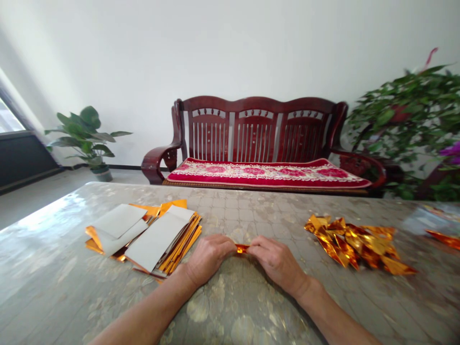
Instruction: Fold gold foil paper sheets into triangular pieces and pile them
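A small piece of folded gold foil paper [241, 248] spans the gap between my two hands, just above or on the table; I cannot tell which. My left hand [211, 256] is closed on its left end, and my right hand [275, 261] pinches the right end. Most of the foil is hidden behind the fingers. To the left lies a spread stack of foil-paper sheets [158, 239], white backs up with gold edges showing. On the right is a loose heap of folded gold foil pieces [354, 242], shiny and pointed.
A patterned cloth covers the table [230, 306]. At its right edge lies a clear plastic bag [429, 219] beside more gold foil. Behind stands a dark red wooden bench [251, 129] with a red floral cover. Potted plants [86, 134] flank it.
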Motion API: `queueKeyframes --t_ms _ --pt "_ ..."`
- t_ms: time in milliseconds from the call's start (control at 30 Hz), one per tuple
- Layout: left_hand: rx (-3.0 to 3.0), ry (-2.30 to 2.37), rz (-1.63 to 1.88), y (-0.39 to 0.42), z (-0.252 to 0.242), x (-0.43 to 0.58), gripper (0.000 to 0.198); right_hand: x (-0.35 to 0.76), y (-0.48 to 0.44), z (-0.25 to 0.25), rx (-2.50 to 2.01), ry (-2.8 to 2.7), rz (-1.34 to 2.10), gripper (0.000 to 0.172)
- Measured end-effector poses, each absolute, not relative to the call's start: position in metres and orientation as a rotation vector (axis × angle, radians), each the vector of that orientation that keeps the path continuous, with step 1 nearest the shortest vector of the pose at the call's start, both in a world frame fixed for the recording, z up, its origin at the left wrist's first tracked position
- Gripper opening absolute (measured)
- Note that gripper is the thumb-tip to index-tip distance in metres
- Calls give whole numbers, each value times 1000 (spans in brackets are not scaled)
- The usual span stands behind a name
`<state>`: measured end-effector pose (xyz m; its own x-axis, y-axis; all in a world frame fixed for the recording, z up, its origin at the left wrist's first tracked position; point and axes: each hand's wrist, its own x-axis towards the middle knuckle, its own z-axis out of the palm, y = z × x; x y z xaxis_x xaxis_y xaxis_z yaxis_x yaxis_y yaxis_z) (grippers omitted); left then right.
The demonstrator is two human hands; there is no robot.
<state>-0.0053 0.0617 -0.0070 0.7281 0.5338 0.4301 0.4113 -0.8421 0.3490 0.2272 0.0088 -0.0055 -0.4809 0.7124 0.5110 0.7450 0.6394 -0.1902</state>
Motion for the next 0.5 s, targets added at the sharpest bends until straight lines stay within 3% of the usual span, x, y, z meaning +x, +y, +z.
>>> queueKeyframes --t_ms 500 --pt "2610 744 805 62 -12 -5 24 215 12 -12 -1059 -2165 151 25"
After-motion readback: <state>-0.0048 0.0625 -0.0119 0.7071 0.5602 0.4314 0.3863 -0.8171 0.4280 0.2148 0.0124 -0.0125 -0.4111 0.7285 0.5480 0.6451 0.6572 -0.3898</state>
